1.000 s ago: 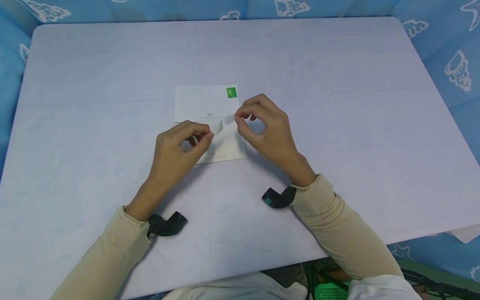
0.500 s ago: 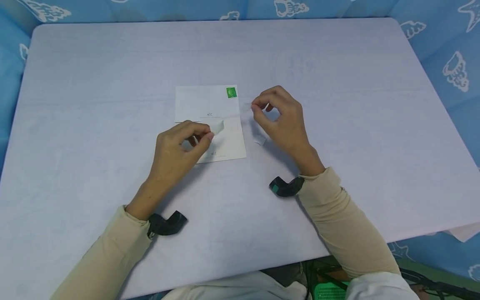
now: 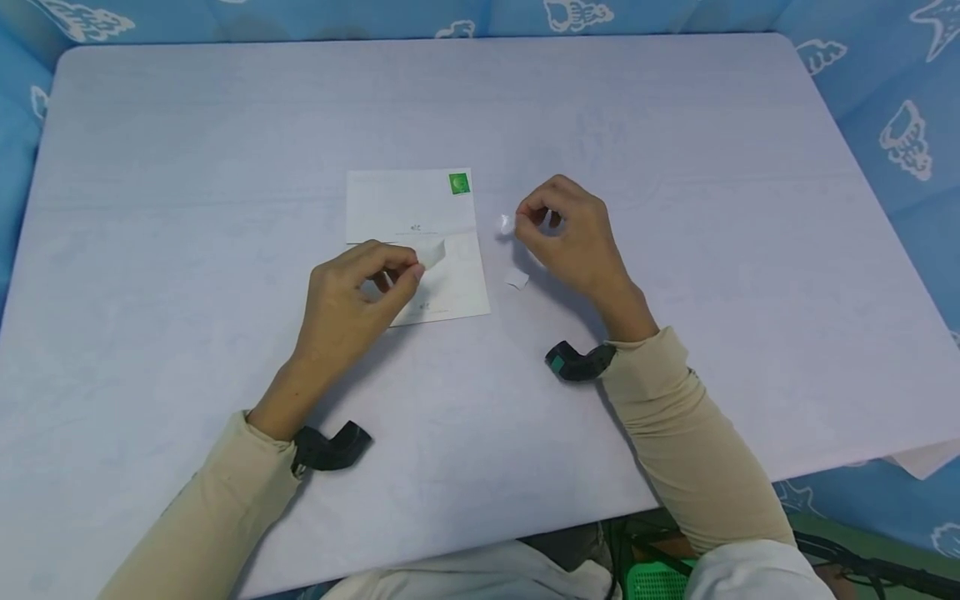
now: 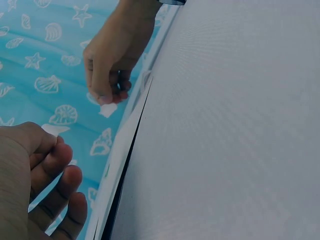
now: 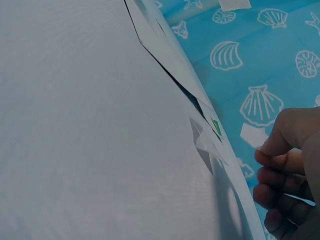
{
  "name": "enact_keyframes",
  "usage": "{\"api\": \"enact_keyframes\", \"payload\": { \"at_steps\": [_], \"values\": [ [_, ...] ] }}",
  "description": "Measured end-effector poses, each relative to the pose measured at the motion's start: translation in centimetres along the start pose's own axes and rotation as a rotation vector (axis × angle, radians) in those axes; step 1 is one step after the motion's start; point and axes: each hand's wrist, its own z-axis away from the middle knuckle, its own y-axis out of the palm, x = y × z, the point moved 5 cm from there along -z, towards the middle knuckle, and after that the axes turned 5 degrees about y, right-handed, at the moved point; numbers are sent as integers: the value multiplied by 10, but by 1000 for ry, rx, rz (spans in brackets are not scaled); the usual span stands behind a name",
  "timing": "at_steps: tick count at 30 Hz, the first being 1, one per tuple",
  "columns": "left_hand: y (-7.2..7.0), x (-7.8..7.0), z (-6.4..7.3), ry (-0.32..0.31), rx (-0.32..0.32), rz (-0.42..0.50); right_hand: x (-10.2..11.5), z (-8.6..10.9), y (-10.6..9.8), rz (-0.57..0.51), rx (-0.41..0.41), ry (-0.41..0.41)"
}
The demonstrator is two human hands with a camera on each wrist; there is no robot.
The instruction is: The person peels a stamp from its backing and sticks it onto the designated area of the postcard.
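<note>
In the head view, a white, envelope-like piece of paper (image 3: 461,283) with a small green stamp (image 3: 459,183) at its upper right corner lies on the table; a line crosses its middle. Above its lower part, my left hand (image 3: 352,300) pinches a small white paper piece (image 3: 432,253) between thumb and fingertips. Off to the right, my right hand (image 3: 573,237) pinches another white paper scrap (image 3: 506,224), which also shows in the right wrist view as a pale scrap (image 5: 253,136). Between that hand and the envelope-like paper, a loose paper scrap (image 3: 517,278) lies on the table.
A pale cloth covers the wide table (image 3: 712,208). Blue curtain (image 3: 885,75) with white shell prints hangs around its far and side edges. Below the near edge are a green basket (image 3: 660,581) and dark cables (image 3: 847,562).
My right hand has moved away to the right with its scrap, apart from the left hand's piece. A loose scrap has come into view on the table. My left hand has stayed almost still.
</note>
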Motion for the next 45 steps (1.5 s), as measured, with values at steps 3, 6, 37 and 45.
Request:
{"api": "enact_keyframes", "payload": {
  "at_steps": [3, 6, 37, 45],
  "values": [
    [0, 1, 0, -3, 5, -2, -4, 0, 0, 34, 27, 47],
    [-1, 1, 0, -6, 6, 1, -6, 0, 1, 70, 48, 68],
    [-12, -22, -1, 327, -129, -334, 63, 12, 18, -186, 100, -167],
    [-7, -25, -1, 407, -58, -426, 85, 19, 24, -355, 199, -99]
  ]
}}
